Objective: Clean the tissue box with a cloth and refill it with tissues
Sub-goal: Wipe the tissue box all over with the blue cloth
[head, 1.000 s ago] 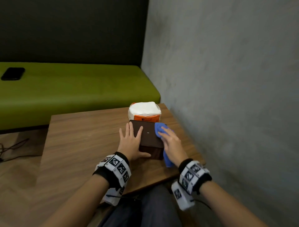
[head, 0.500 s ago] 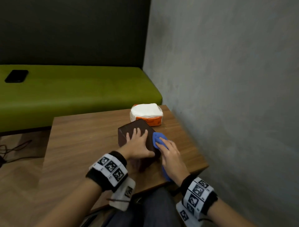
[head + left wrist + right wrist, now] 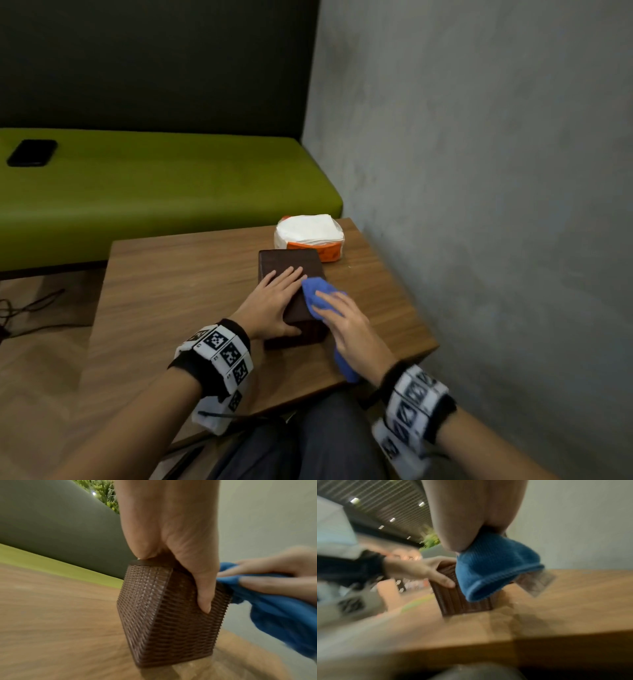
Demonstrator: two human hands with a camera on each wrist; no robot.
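dark brown woven-texture rectangular tissue box (image 3: 291, 274) sits on the wooden table (image 3: 178, 291) toward its right, near edge. left hand (image 3: 274, 305) lies flat on the box top, fingers straight and spread, thumb (image 3: 204, 596) hooked down the near side face, so it grips the box. right hand (image 3: 346, 325) presses a blue microfibre cloth (image 3: 318, 296) on the box's right top edge, fingers extended over it, cloth tail hanging below the wrist; right wrist view too blurred for more. just beyond the box, touching or nearly so, white tissue stack in orange wrapper (image 3: 310, 236). beyond the box, green padded bench (image 3: 154, 192) with a black phone (image 3: 32, 152); grey wall (image 3: 479, 171) right of the box.
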